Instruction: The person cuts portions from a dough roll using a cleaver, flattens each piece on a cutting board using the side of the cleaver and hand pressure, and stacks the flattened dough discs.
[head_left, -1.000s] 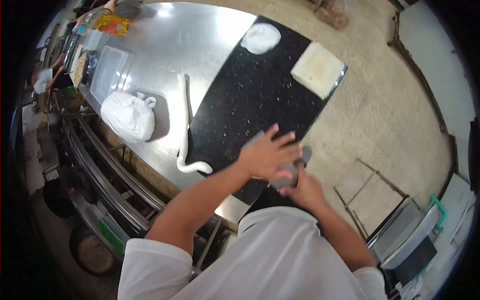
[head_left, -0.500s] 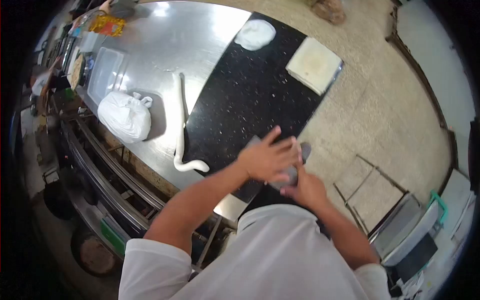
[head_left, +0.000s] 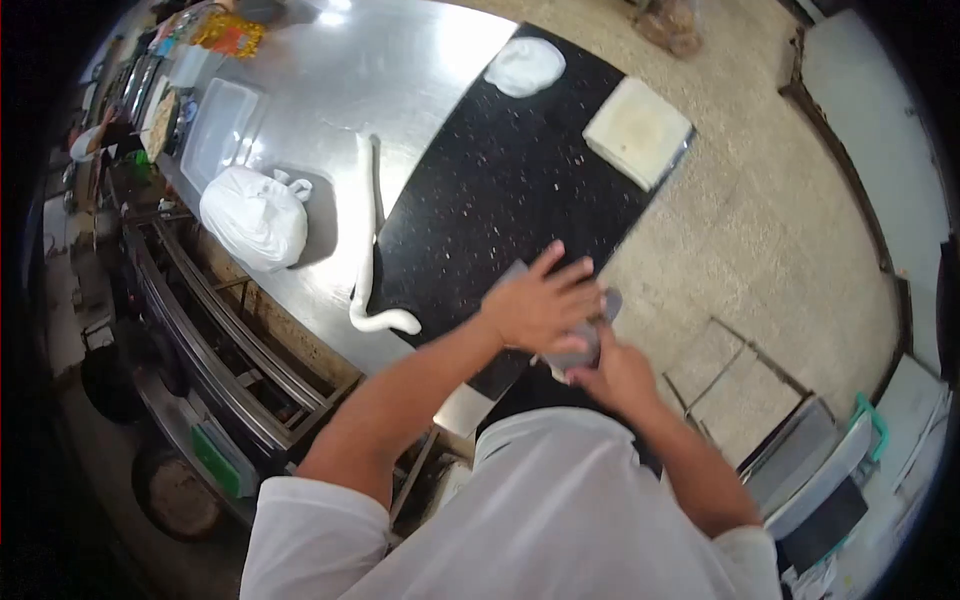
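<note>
Apparent pressing step: at near end of black slab point(head_left: 500, 190), left hand point(head_left: 540, 312) lies spread over grey tool point(head_left: 586, 354); right hand point(head_left: 618, 380) grips it. Next move likely needs level pressure.

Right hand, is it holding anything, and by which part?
The right hand holds a flat grey tool by its near right side; the exact grip is partly hidden.

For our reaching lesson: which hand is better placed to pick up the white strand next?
Probably the left hand, nearer the strand with fingers spread; the right hand is farther off.
</note>
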